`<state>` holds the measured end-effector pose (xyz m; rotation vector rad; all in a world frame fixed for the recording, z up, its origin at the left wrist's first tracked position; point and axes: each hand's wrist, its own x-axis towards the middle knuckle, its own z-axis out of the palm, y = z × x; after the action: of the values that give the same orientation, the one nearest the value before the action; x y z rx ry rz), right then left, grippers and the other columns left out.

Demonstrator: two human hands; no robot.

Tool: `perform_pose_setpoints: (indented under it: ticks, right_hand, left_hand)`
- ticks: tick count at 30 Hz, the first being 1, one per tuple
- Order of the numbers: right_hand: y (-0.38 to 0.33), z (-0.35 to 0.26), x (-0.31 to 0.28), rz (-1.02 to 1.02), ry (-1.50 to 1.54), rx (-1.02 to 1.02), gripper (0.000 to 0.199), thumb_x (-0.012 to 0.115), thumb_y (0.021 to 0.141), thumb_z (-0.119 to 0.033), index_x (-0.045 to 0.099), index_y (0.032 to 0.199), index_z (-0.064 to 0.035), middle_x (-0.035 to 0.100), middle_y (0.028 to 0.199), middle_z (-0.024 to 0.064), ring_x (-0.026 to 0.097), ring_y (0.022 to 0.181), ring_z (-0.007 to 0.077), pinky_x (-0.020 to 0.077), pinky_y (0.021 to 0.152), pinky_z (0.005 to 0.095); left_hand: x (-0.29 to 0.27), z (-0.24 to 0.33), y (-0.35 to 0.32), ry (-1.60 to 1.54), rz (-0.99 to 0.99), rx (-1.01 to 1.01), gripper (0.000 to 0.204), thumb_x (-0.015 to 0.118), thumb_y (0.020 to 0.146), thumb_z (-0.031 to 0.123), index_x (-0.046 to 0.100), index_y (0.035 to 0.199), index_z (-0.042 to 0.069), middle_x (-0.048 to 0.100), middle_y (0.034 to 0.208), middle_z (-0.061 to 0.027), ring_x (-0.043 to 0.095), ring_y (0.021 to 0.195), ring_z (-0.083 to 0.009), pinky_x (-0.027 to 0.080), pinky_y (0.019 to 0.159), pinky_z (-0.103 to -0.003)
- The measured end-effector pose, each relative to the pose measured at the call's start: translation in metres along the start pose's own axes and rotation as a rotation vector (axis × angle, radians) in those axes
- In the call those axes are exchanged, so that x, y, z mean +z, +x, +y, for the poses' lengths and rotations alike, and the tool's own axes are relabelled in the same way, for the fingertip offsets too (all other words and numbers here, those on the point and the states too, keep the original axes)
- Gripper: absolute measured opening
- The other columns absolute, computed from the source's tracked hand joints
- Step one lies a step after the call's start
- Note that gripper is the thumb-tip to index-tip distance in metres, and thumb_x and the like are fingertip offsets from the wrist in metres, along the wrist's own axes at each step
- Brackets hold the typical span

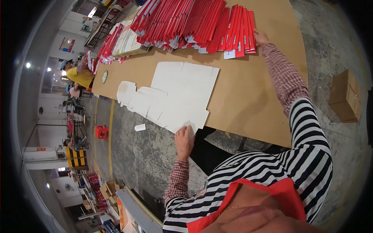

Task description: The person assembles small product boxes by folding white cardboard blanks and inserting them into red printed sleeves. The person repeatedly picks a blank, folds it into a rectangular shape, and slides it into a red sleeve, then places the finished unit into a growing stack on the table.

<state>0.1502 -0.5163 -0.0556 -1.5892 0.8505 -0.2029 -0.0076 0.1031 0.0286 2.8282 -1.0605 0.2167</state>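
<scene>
A white die-cut cardboard blank point(182, 91) lies flat with its plain side up, slits and flaps along its left side, partly overhanging the table's near edge. My left hand point(184, 141) grips its near corner, fingers on top; the thumb is not clearly seen. At the far side of the table stands a long row of red folded cardboard pieces point(178, 23), leaning on one another. My right arm is stretched out, and my right hand point(261, 37) is at the right end of that row, by the last red piece point(250, 31), with its fingers extended and partly hard to make out.
Brown board covers the table point(248, 101). Beyond the blank are a tied bundle of pale cardboard point(128, 40) and a small round object point(104, 77). A brown carton point(345, 97) stands on the floor at right, a red stool point(101, 132) at left. A person in yellow point(79, 75) works at the far left.
</scene>
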Motion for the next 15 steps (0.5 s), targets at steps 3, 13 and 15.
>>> perform_pose_setpoints:
  ticks: [3,13,15]
  right_hand:
    - [-0.035,0.021,-0.093,0.065,-0.188,-0.336,0.050,0.058,0.095,-0.027,0.050,0.142,-0.0115,0.066,0.103,0.0121,0.065,0.090,0.0228,0.0531,0.081,0.0334]
    - [-0.447,0.037,-0.110,-0.326,-0.778,-1.104,0.048,0.071,0.079,-0.016,0.062,0.126,-0.0093,0.062,0.130,0.0078,0.043,0.135,0.0343,0.0270,0.114,0.0543]
    - [-0.456,0.100,-0.157,-0.210,-0.877,-0.979,0.046,0.070,0.078,-0.014,0.063,0.123,-0.0098,0.064,0.128,0.0068,0.044,0.134,0.0340,0.0274,0.113,0.0545]
  left_hand:
    - [-0.011,-0.018,0.032,-0.182,-0.004,0.224,0.033,0.068,0.081,0.008,0.066,0.114,0.007,0.067,0.107,-0.0156,0.063,0.099,-0.0350,0.050,0.083,-0.043]
    - [-0.085,0.248,0.076,-0.394,-0.186,0.840,0.053,0.074,0.068,0.030,0.057,0.113,0.007,0.060,0.106,-0.0133,0.061,0.101,-0.0296,0.049,0.082,-0.043]
    - [-0.060,0.267,0.055,-0.366,-0.232,0.870,0.090,0.083,0.061,0.043,0.046,0.136,0.008,0.048,0.137,-0.0178,0.047,0.125,-0.0346,0.044,0.094,-0.050]
